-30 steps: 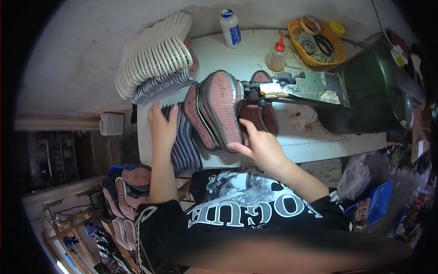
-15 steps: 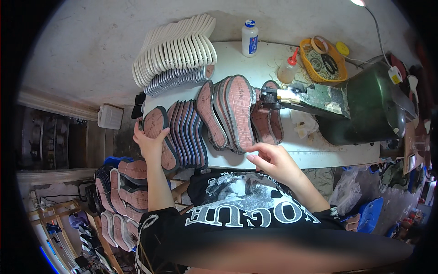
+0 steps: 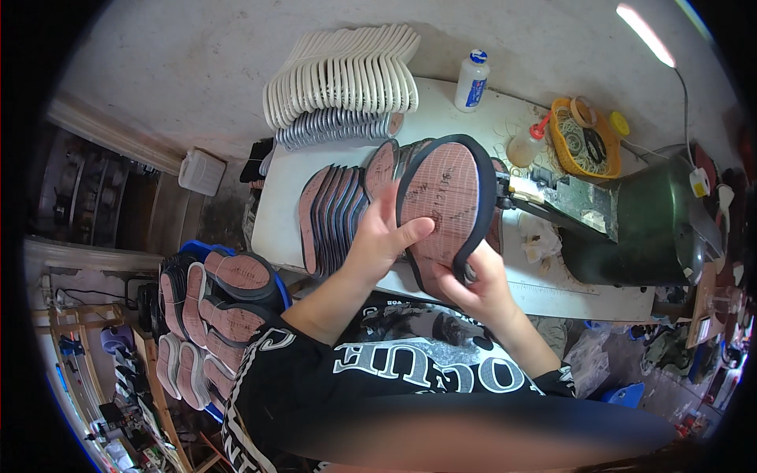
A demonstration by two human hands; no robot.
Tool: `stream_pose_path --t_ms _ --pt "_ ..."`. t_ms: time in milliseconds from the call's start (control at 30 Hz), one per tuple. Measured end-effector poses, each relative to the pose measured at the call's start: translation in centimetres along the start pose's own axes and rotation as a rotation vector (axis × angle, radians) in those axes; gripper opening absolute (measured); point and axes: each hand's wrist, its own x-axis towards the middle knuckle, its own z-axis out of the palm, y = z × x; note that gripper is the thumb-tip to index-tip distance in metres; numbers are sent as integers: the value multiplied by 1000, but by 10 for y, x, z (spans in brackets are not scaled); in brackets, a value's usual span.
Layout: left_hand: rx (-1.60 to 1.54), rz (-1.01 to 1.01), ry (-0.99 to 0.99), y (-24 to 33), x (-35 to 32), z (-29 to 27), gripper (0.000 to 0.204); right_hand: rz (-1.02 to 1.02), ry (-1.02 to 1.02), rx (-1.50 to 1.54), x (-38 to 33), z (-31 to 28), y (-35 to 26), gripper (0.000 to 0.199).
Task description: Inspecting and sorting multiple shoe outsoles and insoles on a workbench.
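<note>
A shoe sole (image 3: 441, 197) with a pinkish-brown printed top and a dark rim is raised above the white table, tilted toward me. My left hand (image 3: 386, 244) grips its left side, thumb across the top face and fingers blurred at the edge. At the lower right end, my right hand (image 3: 479, 288) holds the same sole, thumb in front. Left of the hands, a row of similar soles (image 3: 327, 217) leans together on the table. Behind the raised sole, more soles (image 3: 382, 167) are partly hidden. The black head of a green machine (image 3: 583, 197) is close to its right edge.
White curved sole pieces (image 3: 339, 83) stand in a row at the back, above grey ones (image 3: 339, 130). A white bottle (image 3: 471, 83), a red-tipped bottle (image 3: 527, 142) and a yellow basket (image 3: 564, 154) line the rear. A blue bin (image 3: 280, 292) of soles is at lower left.
My left hand has lifted the leftmost sole off the row and carried it right, in front of the machine. My right hand now grips its lower end. The whole view has shifted.
</note>
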Motion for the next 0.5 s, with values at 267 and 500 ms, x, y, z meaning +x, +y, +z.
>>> stream_pose_path --t_ms 267,500 --pt "-206 -227 -185 23 18 50 32 154 71 1090 -4 -11 33 48" --pt "-51 -155 -172 11 36 55 30 421 -143 883 3 -54 12 20"
